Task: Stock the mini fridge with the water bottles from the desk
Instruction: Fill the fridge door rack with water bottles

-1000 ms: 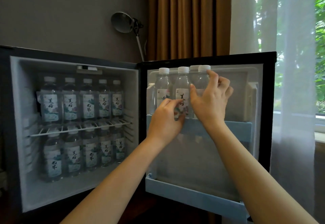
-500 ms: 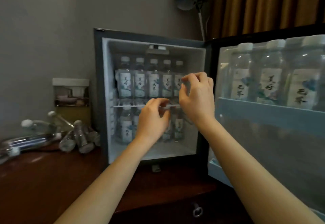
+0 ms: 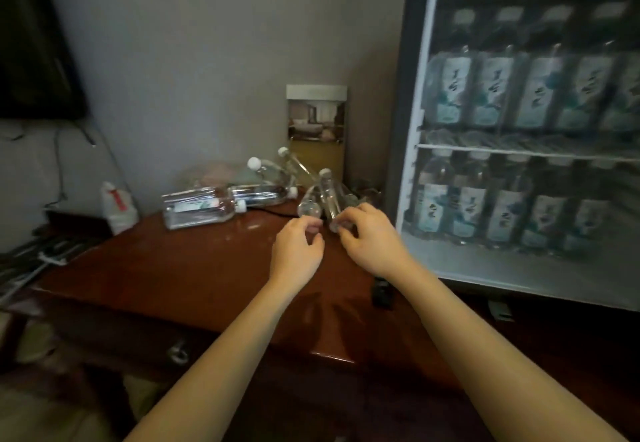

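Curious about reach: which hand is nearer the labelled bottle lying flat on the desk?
Left. The left hand is to the right of the labelled bottle; the right hand is farther right, by the mini fridge.

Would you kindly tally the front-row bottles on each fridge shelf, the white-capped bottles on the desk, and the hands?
Upper-shelf bottles, front row: 5
Lower-shelf bottles, front row: 5
Desk bottles, by visible white caps: 5, perhaps more in the overlapping pile
Hands: 2, left hand and right hand
Total: 17
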